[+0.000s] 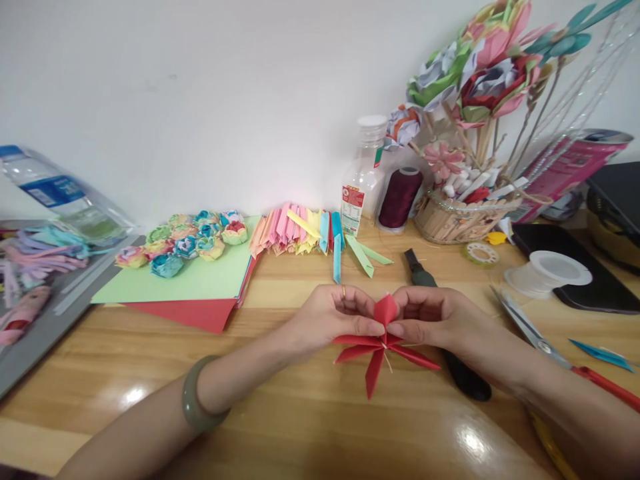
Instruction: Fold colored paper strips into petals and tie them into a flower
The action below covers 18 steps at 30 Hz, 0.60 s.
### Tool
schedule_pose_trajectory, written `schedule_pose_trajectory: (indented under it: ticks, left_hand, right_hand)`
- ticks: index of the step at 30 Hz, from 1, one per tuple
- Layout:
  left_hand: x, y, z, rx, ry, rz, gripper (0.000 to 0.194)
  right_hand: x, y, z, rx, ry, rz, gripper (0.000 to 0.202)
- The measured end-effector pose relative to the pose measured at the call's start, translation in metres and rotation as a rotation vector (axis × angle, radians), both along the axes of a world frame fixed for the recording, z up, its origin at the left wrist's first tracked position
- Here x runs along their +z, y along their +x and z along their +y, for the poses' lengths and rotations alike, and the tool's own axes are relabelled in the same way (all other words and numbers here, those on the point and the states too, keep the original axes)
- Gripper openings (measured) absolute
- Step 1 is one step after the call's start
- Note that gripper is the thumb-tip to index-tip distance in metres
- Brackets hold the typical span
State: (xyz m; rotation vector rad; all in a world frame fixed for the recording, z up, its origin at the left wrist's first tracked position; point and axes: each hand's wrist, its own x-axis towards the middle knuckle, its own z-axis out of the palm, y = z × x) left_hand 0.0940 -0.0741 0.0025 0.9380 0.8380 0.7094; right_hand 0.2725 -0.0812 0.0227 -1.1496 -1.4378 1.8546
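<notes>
Between my two hands is a red folded-paper flower [375, 373], its pointed petals spread out and a thin pale thread at its centre. My left hand [345, 312] pinches the upper petal near the centre from the left. From the right, my right hand [425, 315] grips the same petal between thumb and fingers, the two thumb tips almost meeting. A black-handled tool [465, 373] lies on the table partly under my right hand and wrist. Open scissors [543, 343] with red handles rest to the right of that wrist, their handles partly hidden by the forearm.
Finished paper flowers [185, 247] sit on green paper [215, 287] at left. Folded paper strips [290, 230] line the wall beside a clear bottle [367, 173] and a purple thread cone [400, 200]. A basket [455, 220], white spool [547, 273] and phone [600, 290] stand at right.
</notes>
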Motion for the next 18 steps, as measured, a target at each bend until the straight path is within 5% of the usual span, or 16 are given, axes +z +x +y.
schedule_pose_trajectory:
  ticks: [18]
  left_hand:
    - [-0.0055,0.0021,-0.0026,0.050,0.127,-0.077,0.023]
  right_hand:
    - [-0.0041,-0.0072,-0.0060,-0.102,0.156,-0.089,0.018]
